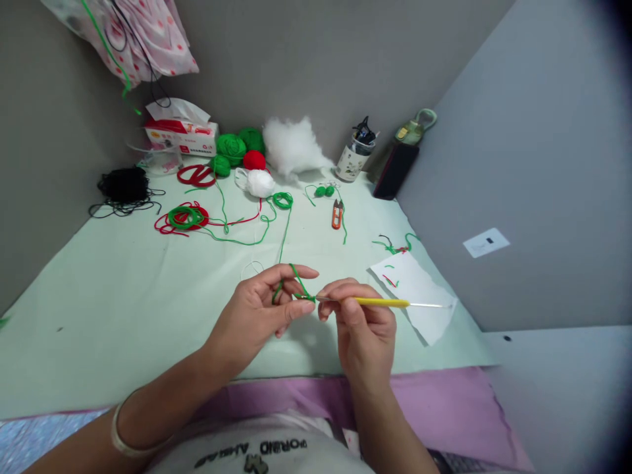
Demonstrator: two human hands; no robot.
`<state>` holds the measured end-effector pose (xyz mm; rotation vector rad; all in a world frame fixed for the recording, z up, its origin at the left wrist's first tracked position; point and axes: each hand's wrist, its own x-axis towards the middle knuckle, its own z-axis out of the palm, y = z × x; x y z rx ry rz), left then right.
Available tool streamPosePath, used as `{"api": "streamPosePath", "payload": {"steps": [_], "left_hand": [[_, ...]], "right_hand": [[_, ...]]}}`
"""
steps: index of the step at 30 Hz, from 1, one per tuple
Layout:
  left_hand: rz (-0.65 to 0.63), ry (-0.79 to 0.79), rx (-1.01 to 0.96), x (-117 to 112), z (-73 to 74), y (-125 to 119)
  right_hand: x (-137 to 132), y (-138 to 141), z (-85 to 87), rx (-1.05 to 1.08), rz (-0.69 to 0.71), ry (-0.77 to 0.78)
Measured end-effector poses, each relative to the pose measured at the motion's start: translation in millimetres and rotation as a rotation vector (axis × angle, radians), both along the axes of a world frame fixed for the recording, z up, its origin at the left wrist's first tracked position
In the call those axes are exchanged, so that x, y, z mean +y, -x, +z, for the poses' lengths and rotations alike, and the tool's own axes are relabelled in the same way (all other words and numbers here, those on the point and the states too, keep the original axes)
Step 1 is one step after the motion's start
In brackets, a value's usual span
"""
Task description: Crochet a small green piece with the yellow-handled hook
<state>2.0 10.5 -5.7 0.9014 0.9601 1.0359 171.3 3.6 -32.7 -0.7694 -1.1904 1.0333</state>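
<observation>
My left hand [264, 303] pinches a small piece of green yarn work [307, 298] between thumb and fingers. Green yarn [297, 275] loops over its raised index finger and runs back across the table to a small green coil [283, 201]. In my right hand [363, 322] is a yellow-handled crochet hook [382, 302], held like a pen. Its metal tip meets the green stitches at my left fingertips, and a second thin metal end sticks out to the right. The fine detail of the stitches is too small to make out.
Along the back stand green yarn balls [231, 149], a red ball [254, 160], white yarn [260, 183], stuffing [296, 148], a tissue box [182, 138], a pen cup [353, 161] and a bottle [402, 155]. Orange thread snips [337, 214], red scissors [196, 175] and paper [417, 296] lie nearer.
</observation>
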Motion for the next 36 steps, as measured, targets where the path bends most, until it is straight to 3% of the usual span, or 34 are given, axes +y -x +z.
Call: {"api": "streamPosePath", "payload": {"steps": [7,12,17,23,30,36], "left_hand": [[0.112,0.035,-0.11,-3.8,-4.4,-8.5],[0.132,0.043,-0.15,-5.8,-6.0,-10.8],[0.128,0.049,-0.177,-5.5,-4.9,-13.0],[0.075,0.092,-0.244,-4.2,-5.2,-15.4],[0.094,0.08,-0.234,-3.4,-2.3,-13.8],[0.09,0.067,-0.214,-2.4,-0.4,-12.4]], "right_hand": [[-5.1,8.7,-3.3,-0.064,-0.143,-0.096],[-3.4,9.8,-4.9,-0.032,-0.117,-0.093],[-0.3,10.3,-6.8,0.018,-0.053,-0.047],[-0.5,10.8,-7.3,-0.078,-0.204,-0.106],[3.8,7.0,-6.9,0.077,-0.03,-0.007],[3.5,6.3,-5.9,0.078,-0.016,0.026]]}}
